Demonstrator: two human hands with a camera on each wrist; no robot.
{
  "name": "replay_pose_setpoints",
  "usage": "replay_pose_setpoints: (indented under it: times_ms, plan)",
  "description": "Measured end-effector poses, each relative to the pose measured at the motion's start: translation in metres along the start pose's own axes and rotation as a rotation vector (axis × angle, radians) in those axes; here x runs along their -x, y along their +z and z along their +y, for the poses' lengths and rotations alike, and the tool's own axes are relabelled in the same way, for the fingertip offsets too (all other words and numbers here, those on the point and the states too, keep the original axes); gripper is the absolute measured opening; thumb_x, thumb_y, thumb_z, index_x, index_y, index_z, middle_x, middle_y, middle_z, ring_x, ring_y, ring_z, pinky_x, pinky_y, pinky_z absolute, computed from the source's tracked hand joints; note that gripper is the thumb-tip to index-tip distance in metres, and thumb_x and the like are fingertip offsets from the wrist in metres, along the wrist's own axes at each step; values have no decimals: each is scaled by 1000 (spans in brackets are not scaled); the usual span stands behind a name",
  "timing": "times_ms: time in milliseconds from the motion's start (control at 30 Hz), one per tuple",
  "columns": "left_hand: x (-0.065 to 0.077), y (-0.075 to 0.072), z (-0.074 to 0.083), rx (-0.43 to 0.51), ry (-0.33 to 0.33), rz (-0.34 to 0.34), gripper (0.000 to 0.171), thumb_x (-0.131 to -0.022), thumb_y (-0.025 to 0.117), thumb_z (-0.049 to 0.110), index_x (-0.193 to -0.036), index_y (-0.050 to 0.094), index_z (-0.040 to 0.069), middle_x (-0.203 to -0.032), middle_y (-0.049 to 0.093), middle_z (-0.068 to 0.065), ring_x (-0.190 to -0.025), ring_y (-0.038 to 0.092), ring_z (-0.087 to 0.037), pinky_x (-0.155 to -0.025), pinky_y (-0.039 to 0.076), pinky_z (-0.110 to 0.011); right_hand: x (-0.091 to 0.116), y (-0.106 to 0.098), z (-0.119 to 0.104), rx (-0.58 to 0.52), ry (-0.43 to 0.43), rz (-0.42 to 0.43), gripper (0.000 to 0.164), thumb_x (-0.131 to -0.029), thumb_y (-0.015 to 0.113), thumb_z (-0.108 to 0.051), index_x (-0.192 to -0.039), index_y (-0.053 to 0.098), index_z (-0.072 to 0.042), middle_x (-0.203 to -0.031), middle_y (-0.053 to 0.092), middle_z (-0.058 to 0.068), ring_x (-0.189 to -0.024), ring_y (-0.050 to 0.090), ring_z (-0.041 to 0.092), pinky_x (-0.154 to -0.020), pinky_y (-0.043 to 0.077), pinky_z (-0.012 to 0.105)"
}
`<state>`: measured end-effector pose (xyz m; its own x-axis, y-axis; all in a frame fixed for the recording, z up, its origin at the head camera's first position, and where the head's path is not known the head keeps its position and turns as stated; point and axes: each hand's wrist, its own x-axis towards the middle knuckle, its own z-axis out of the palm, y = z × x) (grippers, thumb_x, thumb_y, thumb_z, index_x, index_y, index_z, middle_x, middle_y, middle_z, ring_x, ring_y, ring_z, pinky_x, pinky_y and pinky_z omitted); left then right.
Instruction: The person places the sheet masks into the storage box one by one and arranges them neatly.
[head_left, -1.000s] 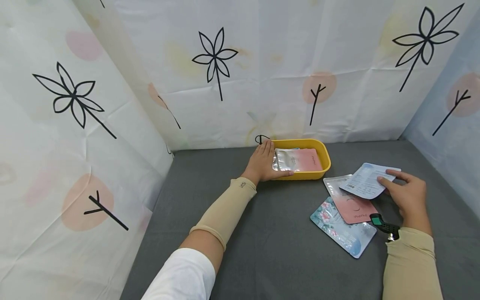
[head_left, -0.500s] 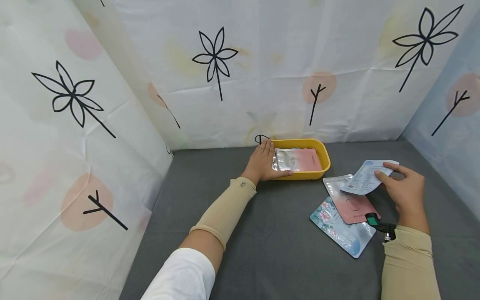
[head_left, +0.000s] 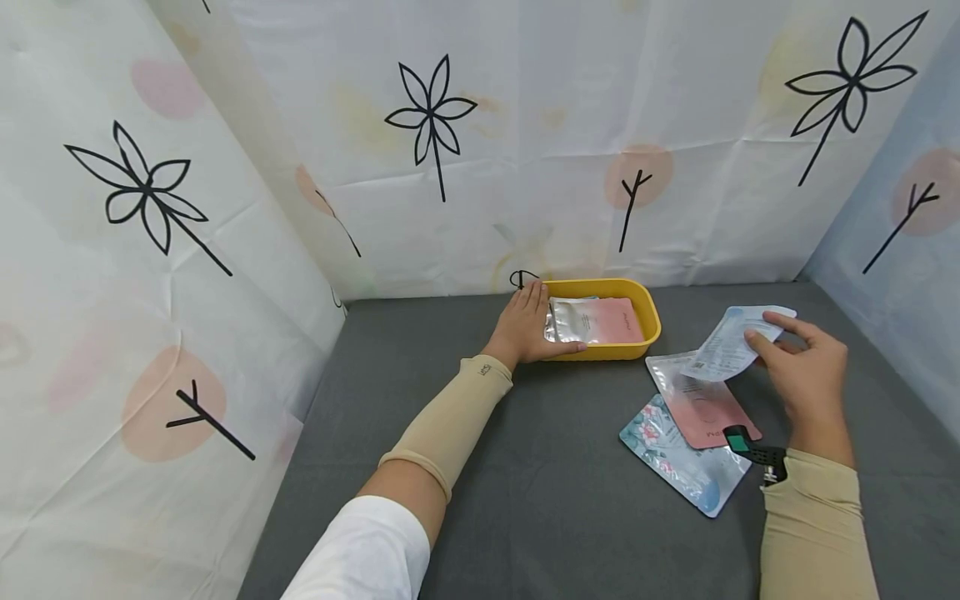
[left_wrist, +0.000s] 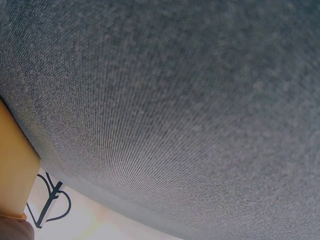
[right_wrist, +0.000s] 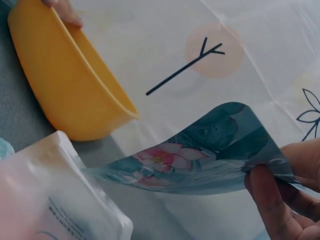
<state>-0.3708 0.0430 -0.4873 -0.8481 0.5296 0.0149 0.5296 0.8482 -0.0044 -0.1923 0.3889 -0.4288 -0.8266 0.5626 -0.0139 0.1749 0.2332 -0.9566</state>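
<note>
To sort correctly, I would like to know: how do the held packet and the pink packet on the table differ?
The held packet is raised and curved; the pink packet lies flatter.
The held packet has a flowery blue-green side; the pink packet shows pink and silver.
Both look thin.

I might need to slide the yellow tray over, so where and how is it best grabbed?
Probably by the rim at the right end of the yellow tray, coming from the right, thumb outside and fingers inside. That end is unobstructed, and the pink-and-silver packet lies below rim level; the left hand covers the opposite end.
</note>
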Motion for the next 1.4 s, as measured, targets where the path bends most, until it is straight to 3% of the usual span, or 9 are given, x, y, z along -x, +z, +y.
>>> replay_pose_setpoints:
  times_ms: [300,533,933,1167,1400]
  plan:
    - [0,-2,0,-5,3,2,134,-83,34,100,-171,3,4,-180,7,-14,-168,6,-25,-137,9,-39,5,9,-10,-141,-48,51,52,-96,76,-5,-146,65,-5,-117,51,-19,-76,67,-9,-64,55,6]
    - [-1,-1,0,-3,7,4,133,-84,35,100,-171,4,5,-180,7,-14,-168,5,-25,-137,8,-40,9,16,-17,-143,-111,109,47,-94,78,-3,-140,71,-7,-120,57,-16,-72,67,-7,-64,54,5]
    - [1,-3,1,0,6,4,133,-83,35,100,-171,4,4,-180,7,-14,-168,5,-25,-137,8,-39,12,22,-23,-286,-111,102,45,-93,79,-1,-137,72,-5,-120,61,-12,-72,70,-2,-64,56,7]
    - [2,-3,2,0,-2,-6,133,-84,34,99,-171,2,5,-180,6,-14,-168,4,-25,-137,9,-39,15,26,-25,-230,-205,85,47,-94,77,-1,-140,69,-2,-116,60,-12,-74,71,-6,-66,57,8]
    - [3,-3,1,15,-5,-11,132,-84,38,98,-171,3,5,-181,5,-13,-168,2,-24,-137,7,-39,18,31,-27,-227,-246,76,48,-94,75,2,-141,68,-2,-115,59,-10,-79,72,-7,-68,57,9]
